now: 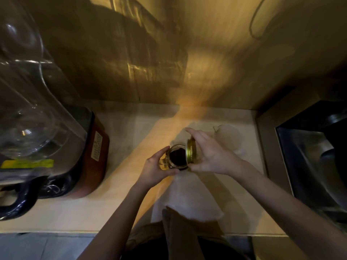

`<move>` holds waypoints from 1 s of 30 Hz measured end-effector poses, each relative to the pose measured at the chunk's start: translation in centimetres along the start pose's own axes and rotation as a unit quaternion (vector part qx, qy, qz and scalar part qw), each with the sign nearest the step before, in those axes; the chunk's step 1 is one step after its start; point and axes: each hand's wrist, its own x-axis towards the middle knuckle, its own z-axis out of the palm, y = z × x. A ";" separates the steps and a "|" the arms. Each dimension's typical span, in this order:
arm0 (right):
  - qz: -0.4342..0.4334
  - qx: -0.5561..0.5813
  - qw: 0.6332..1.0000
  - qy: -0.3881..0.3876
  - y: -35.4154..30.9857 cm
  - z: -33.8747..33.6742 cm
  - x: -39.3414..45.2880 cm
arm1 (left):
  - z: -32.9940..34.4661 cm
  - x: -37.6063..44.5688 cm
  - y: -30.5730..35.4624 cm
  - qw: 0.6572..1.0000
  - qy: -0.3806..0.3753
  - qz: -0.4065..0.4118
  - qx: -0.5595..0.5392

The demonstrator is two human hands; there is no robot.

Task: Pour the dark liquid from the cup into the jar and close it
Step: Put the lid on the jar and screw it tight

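Note:
A small glass jar (176, 156) stands on the counter, its mouth uncovered and dark liquid visible inside. My left hand (155, 167) wraps around the jar's left side and holds it. My right hand (212, 156) grips a gold metal lid (191, 151), tilted on edge at the jar's right rim, half over the mouth. A pale cup (228, 135) stands behind my right hand, partly hidden by it; its contents cannot be made out.
A blender with a clear jug (28, 102) and dark red base (93, 156) fills the left of the counter. A steel sink (308, 162) lies to the right. A white cloth (189, 199) lies under and in front of the jar. A wooden wall stands behind.

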 end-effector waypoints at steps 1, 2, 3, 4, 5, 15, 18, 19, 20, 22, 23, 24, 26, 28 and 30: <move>-0.007 -0.001 1.000 -0.011 -0.4 0.1 0.4 | 0.0 0.0 0.0 1.000 -0.002 0.002 -0.001; -0.014 -0.020 0.999 -0.022 -0.8 0.2 0.8 | 0.0 0.0 -0.1 1.000 -0.005 0.004 -0.003; -0.025 -0.062 0.997 -0.029 -1.2 0.4 1.2 | -0.1 0.0 -0.1 1.000 -0.009 0.005 -0.007; -0.040 -0.119 0.992 -0.033 -1.5 0.6 1.7 | -0.1 0.0 -0.1 1.000 -0.013 0.006 -0.014; -0.056 -0.177 0.982 -0.036 -1.9 0.9 2.1 | -0.1 0.1 -0.1 1.000 -0.015 0.005 -0.021; -0.076 -0.300 0.949 -0.064 -3.6 1.7 3.4 | -0.1 0.1 -0.3 1.000 -0.018 0.011 -0.015; -0.069 -0.280 0.955 -0.066 -3.8 1.6 3.4 | -0.1 0.1 -0.4 1.000 -0.022 0.010 -0.019; -0.063 -0.273 0.958 -0.066 -3.9 1.6 3.4 | -0.1 0.2 -0.4 1.000 -0.023 0.008 -0.020; -0.057 -0.269 0.959 -0.066 -4.0 1.6 3.4 | -0.1 0.2 -0.3 1.000 -0.023 0.005 -0.020; -0.039 -0.273 0.959 -0.063 -4.3 1.9 3.5 | 0.0 0.2 -0.4 1.000 -0.024 0.007 -0.014; -0.029 -0.278 0.958 -0.058 -4.4 2.1 3.5 | 0.1 0.1 -0.4 1.000 -0.025 0.009 -0.011; -0.018 -0.282 0.958 -0.050 -4.6 2.2 3.5 | 0.1 0.0 -0.4 1.000 -0.027 0.010 -0.009; 0.010 -0.270 0.962 -0.034 -4.8 2.3 3.7 | 0.1 0.0 -0.5 0.999 -0.029 0.010 -0.009; 0.044 -0.245 0.968 -0.018 -4.8 2.3 3.7 | 0.1 0.0 -0.5 0.999 -0.031 0.009 -0.003; 0.067 -0.239 0.969 -0.001 -4.8 2.4 3.7 | 0.1 0.0 -0.5 0.999 -0.032 0.008 0.010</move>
